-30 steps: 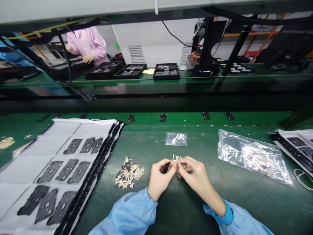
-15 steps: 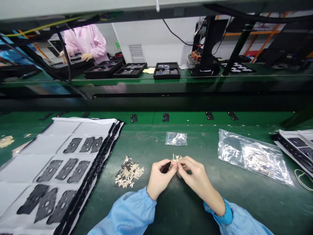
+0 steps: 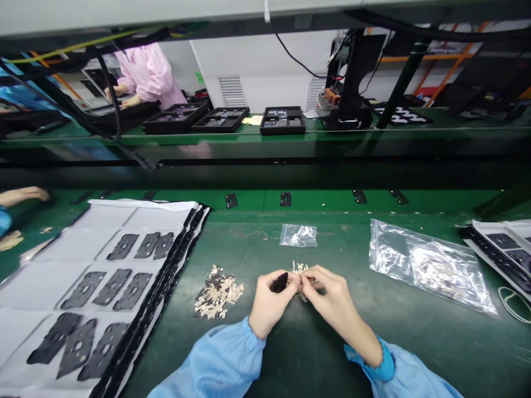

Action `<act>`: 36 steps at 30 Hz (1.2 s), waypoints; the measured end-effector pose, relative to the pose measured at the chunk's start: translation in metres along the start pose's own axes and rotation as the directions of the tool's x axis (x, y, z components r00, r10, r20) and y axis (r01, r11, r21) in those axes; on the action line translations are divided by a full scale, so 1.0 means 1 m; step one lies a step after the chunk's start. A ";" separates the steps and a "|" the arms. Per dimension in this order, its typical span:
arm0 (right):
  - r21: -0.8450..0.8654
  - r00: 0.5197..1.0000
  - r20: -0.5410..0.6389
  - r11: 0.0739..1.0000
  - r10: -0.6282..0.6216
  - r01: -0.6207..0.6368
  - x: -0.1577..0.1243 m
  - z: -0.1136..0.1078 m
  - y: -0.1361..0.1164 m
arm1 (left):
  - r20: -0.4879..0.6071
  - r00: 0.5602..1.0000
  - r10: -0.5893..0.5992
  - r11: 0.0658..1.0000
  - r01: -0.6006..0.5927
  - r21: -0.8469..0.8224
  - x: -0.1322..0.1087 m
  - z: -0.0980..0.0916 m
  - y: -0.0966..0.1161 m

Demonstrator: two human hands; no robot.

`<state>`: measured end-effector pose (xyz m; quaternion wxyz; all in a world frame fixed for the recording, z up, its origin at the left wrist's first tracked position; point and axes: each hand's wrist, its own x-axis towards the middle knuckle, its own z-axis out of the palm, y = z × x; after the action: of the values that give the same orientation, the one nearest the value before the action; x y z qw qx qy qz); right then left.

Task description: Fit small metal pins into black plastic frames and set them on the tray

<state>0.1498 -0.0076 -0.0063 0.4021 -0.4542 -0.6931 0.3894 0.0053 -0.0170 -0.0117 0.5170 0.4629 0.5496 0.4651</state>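
My left hand [image 3: 271, 301] is closed around a small black plate [image 3: 279, 282], part of which shows between thumb and fingers. Thumb and fingertips of my right hand [image 3: 327, 290] are pinched together against the left fingertips; whatever they pinch is too small and covered to make out. Just behind and below the fingertips lies a small heap of pale pieces [image 3: 299, 267], partly hidden by both hands. To the left of my left hand sits a larger pile of small pale and dark pieces [image 3: 219, 293] on the green table [image 3: 240, 249].
A white sheet-lined tray stack [image 3: 41, 282] with several black plates [image 3: 113, 286] stands left. Small plastic bag [image 3: 298, 235] and larger bag [image 3: 431, 265] lie ahead and right. Black plates [image 3: 286, 199] line a green strip. Another person's hand [image 3: 25, 194] is at far left; a pink-sleeved person [image 3: 151, 77] works behind.
Another person's hand has come into view at the far left. The black plates on the green strip have shifted slightly right. My hands stay almost in place.
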 end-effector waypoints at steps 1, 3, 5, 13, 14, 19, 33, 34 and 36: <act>0.013 1.000 -0.005 1.000 0.011 -0.011 0.000 0.000 0.000 | -0.002 1.000 -0.002 1.000 0.002 0.000 0.000 0.000 0.000; 0.058 0.999 -0.001 0.997 0.046 -0.046 0.001 0.000 0.000 | -0.007 1.000 -0.006 1.000 0.006 0.002 0.001 0.000 0.001; 0.106 0.996 0.015 0.991 0.085 -0.086 0.001 -0.001 0.001 | -0.009 1.000 -0.010 1.000 0.010 0.005 0.001 0.000 0.002; 0.213 0.971 0.000 0.948 0.240 -0.235 0.003 -0.001 0.007 | -0.002 1.000 -0.016 1.000 0.016 0.009 0.001 0.002 0.001; 0.222 0.965 -0.028 0.943 0.260 -0.247 0.004 -0.002 0.007 | -0.013 1.000 -0.019 1.000 0.019 0.005 0.002 0.001 0.001; -0.032 0.985 -0.067 0.986 0.158 -0.161 0.009 -0.011 0.013 | -0.043 0.998 -0.050 0.997 0.048 -0.056 0.006 -0.002 -0.001; 0.368 0.930 0.166 0.855 0.328 -0.367 0.012 -0.009 0.011 | 0.029 0.998 0.061 0.997 -0.063 0.055 0.004 0.001 -0.004; 0.370 0.928 0.153 0.851 0.340 -0.373 0.011 -0.008 0.012 | 0.028 0.997 0.073 0.995 -0.074 0.066 0.004 0.001 -0.003; 0.351 0.930 0.121 0.861 0.347 -0.367 0.010 -0.007 0.012 | 0.023 0.996 0.086 0.993 -0.088 0.084 0.003 0.001 -0.002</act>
<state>0.1574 0.0068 -0.0129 0.3822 -0.4805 -0.5222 0.5919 0.0060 -0.0139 -0.0144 0.4814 0.5124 0.5430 0.4592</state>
